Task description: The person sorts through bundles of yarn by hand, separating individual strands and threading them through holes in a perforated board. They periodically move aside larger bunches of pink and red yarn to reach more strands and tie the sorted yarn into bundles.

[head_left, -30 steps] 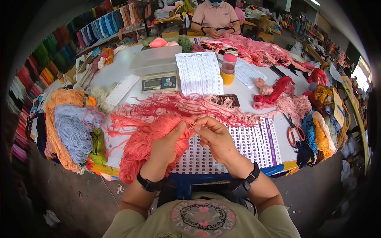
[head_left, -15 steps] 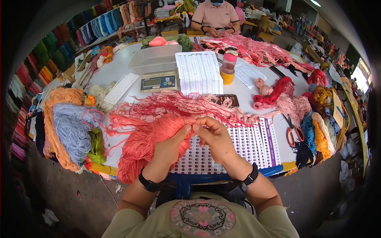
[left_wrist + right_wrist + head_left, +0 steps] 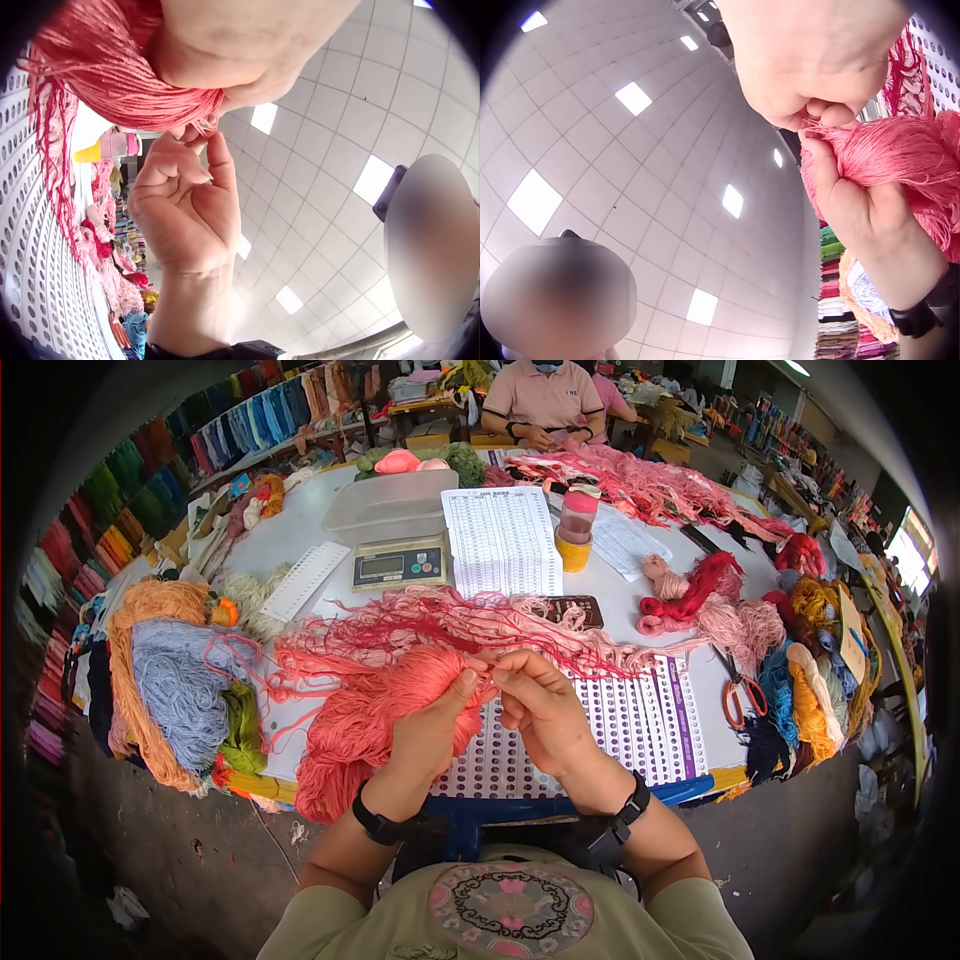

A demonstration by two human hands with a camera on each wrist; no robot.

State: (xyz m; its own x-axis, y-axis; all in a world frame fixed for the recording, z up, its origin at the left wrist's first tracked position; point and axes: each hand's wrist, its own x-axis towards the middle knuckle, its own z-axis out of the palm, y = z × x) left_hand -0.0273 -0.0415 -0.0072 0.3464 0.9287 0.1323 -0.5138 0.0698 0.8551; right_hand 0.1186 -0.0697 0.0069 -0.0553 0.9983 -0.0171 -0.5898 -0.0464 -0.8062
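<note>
A thick skein of coral-pink yarn (image 3: 345, 745) hangs over the near table edge in the head view. My left hand (image 3: 428, 732) grips the skein's upper end, its thumb laid along the yarn. Close beside that thumb, my right hand (image 3: 550, 718) pinches a few fine strands between thumb and forefinger, the other fingers curled. In the left wrist view, short strand ends (image 3: 201, 126) stick out where the two hands' fingertips meet. The right wrist view shows the right hand (image 3: 817, 64) above the left thumb, with strands running from the skein (image 3: 892, 154) to its fingertips.
Loose pink and red yarn (image 3: 440, 622) lies behind the hands, over white perforated cards (image 3: 610, 730). Beyond are a scale (image 3: 400, 565), a printed sheet (image 3: 503, 540) and a pink-topped jar (image 3: 577, 525). Orange-handled scissors (image 3: 742, 700) lie right; coloured skeins (image 3: 180, 685) crowd the left edge. A person (image 3: 545, 405) sits opposite.
Both hands stay almost in place. The right fingertips came close against the left thumb, then shifted slightly, still pinching strands. Behind the person opposite, another pink-sleeved arm has come into view.
</note>
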